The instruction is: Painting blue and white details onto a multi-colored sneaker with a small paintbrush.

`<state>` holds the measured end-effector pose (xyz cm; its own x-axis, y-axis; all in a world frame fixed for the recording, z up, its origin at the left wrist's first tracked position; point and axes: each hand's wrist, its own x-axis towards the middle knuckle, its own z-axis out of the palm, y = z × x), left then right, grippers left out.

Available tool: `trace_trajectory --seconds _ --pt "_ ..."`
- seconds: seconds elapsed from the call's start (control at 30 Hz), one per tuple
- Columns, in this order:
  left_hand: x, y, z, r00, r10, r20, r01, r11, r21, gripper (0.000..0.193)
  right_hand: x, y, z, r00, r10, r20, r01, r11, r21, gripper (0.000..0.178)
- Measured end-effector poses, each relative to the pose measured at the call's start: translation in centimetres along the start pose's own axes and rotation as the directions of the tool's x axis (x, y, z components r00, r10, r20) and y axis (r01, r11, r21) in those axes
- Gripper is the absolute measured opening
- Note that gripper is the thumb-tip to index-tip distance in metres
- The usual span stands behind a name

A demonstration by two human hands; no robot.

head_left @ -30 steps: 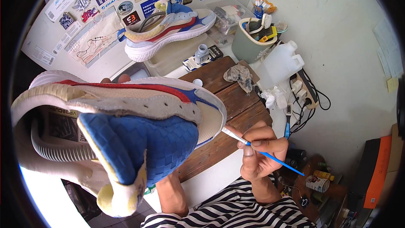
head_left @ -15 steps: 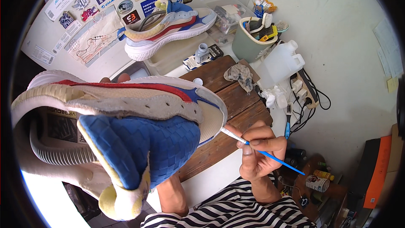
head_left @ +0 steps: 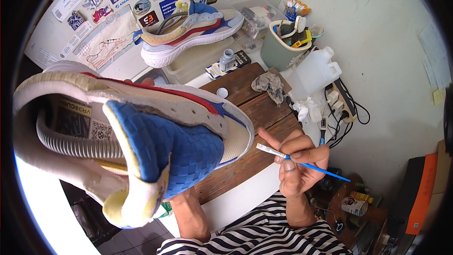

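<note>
A sneaker [head_left: 193, 160] with a blue woven tongue, grey lace panel, red stripe and cream toe fills the left side, its opening tilted toward me. My left hand [head_left: 148, 81] holds it from behind and below; only fingertips show past its far edge, with the wrist under the tongue. Inside the shoe curves a grey ribbed spring tube [head_left: 75, 142]. My right hand [head_left: 304, 165] pinches a thin blue paintbrush [head_left: 325, 172], index finger raised. The brush's whitish flat bristles point at the toe edge, a small gap away from it.
The matching sneaker [head_left: 188, 35] rests on a clear plastic box. Behind the wooden board [head_left: 245, 78] stands an open paint bottle [head_left: 227, 60]; its white cap [head_left: 222, 93] and a stained rag [head_left: 268, 86] lie on the board. Farther right are a green bin [head_left: 278, 54], white jug [head_left: 314, 68] and power strip [head_left: 347, 101].
The sneaker has tipped so that more of its opening and insole shows. My right hand has drawn the brush slightly right, off the toe edge, and the index finger has lifted.
</note>
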<state>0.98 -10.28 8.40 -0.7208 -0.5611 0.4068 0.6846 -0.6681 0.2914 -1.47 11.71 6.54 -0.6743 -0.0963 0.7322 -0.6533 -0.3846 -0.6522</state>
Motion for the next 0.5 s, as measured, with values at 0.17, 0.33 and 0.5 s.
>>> trace_trajectory --seconds 0.17,0.33,0.5 --pt "-0.20 -0.61 0.17 1.000 0.000 -0.002 0.000 1.000 0.015 0.080 -0.15 0.10 -0.20 0.997 0.015 0.075 -0.018 0.999 0.035 0.021" --pt "-0.20 -0.92 0.09 1.000 0.000 -0.001 0.000 1.000 0.017 0.080 -0.21 0.00 -0.13 0.997 0.010 0.071 -0.011 1.000 0.004 0.019" --pt "-0.19 -0.99 0.02 1.000 0.007 0.001 -0.007 1.000 0.016 0.080 -0.26 -0.05 0.05 0.997 -0.007 0.077 0.009 1.000 -0.019 0.018"
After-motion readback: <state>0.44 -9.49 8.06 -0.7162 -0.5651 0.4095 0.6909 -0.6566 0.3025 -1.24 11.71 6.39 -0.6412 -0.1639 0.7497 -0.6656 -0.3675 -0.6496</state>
